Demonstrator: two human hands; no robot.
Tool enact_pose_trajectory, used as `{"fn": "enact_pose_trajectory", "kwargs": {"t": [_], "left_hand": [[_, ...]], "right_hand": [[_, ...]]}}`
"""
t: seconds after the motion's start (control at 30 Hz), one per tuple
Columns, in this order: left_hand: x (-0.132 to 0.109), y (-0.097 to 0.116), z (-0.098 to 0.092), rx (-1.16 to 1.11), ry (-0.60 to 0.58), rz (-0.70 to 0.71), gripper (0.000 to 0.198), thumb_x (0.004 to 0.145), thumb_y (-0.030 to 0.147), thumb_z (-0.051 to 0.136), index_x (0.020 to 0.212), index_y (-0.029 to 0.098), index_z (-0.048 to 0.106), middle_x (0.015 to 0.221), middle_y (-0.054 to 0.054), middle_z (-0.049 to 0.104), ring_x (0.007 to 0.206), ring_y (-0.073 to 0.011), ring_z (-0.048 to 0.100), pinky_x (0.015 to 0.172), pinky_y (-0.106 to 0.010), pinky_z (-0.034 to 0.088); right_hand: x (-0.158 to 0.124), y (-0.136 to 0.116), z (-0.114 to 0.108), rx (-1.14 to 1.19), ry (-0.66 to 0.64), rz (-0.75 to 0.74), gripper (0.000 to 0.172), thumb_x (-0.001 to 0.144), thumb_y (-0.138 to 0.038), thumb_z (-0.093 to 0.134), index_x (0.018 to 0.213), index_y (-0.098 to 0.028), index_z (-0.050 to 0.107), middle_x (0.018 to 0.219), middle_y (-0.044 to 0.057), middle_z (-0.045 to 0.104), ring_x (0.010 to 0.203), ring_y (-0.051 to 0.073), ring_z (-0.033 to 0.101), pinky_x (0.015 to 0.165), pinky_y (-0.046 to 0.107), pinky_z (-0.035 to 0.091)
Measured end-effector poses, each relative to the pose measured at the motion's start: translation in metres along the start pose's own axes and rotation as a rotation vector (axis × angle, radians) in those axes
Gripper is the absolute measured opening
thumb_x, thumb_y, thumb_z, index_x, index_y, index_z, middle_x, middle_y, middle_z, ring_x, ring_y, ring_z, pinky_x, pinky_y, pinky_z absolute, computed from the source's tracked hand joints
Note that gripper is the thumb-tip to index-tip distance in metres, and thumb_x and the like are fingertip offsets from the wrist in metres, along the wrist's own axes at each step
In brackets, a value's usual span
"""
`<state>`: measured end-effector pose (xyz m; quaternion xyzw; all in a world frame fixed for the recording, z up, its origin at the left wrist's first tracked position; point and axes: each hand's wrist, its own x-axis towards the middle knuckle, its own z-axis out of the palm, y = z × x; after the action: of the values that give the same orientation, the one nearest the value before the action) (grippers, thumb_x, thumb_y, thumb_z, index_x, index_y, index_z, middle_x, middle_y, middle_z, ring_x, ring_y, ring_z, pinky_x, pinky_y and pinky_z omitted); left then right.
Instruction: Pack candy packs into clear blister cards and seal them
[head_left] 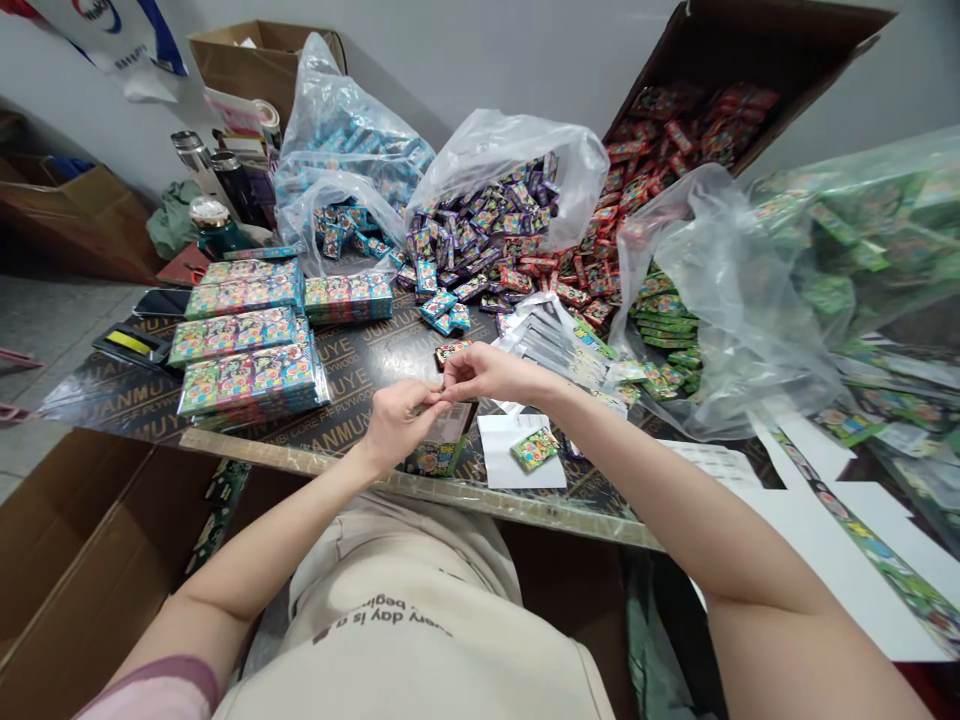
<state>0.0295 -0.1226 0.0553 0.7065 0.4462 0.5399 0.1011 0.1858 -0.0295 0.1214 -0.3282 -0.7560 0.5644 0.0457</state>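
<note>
My left hand and my right hand meet above the front of the table. Thumbs and fingertips of both are pinched together on something too small to make out. Just below them lies a clear-windowed packet with green print, partly covered by my left hand. A small dark box with coloured print shows behind my right fingers. To the right, a green box rests on a white sheet of paper.
Wrapped stacks of colourful boxes stand at left. Across the back are heaps of blue, purple and red boxes, with green ones in a plastic bag. A wooden edge borders the table.
</note>
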Motion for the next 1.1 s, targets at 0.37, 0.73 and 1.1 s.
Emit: {"fn": "enact_pose_trajectory", "kwargs": {"t": [0.37,0.73,1.1], "left_hand": [[0.001,-0.011,-0.008,0.269,-0.268,0.165,0.031,0.092,0.018,0.041,0.113,0.023,0.064,0.089,-0.006,0.063,0.08,-0.0152,0.06,0.071,-0.026,0.049],[0.005,-0.051,0.009,0.526,-0.938,0.182,0.087,0.049,0.017,0.086,0.129,0.024,0.051,0.145,-0.019,0.038,0.136,-0.0423,0.027,0.107,-0.07,0.005],[0.036,-0.076,0.042,0.475,-1.347,0.003,0.076,0.037,0.033,0.09,0.103,0.014,0.059,0.1,-0.015,0.065,0.092,-0.0324,0.059,0.079,-0.037,0.042]], "right_hand": [[-0.003,0.048,0.008,0.456,0.411,0.051,0.025,0.063,-0.026,0.068,0.084,-0.021,0.055,0.068,-0.003,0.06,0.061,0.012,0.054,0.06,0.026,0.041],[-0.063,0.177,-0.022,-0.811,0.526,0.298,0.015,0.074,-0.024,0.069,0.085,-0.015,0.073,0.091,0.012,0.063,0.094,0.026,0.052,0.081,0.035,0.035],[-0.07,0.19,0.013,-0.893,0.583,0.165,0.02,0.083,-0.013,0.045,0.07,-0.017,0.059,0.08,0.013,0.062,0.077,0.024,0.056,0.07,0.031,0.039]]}}
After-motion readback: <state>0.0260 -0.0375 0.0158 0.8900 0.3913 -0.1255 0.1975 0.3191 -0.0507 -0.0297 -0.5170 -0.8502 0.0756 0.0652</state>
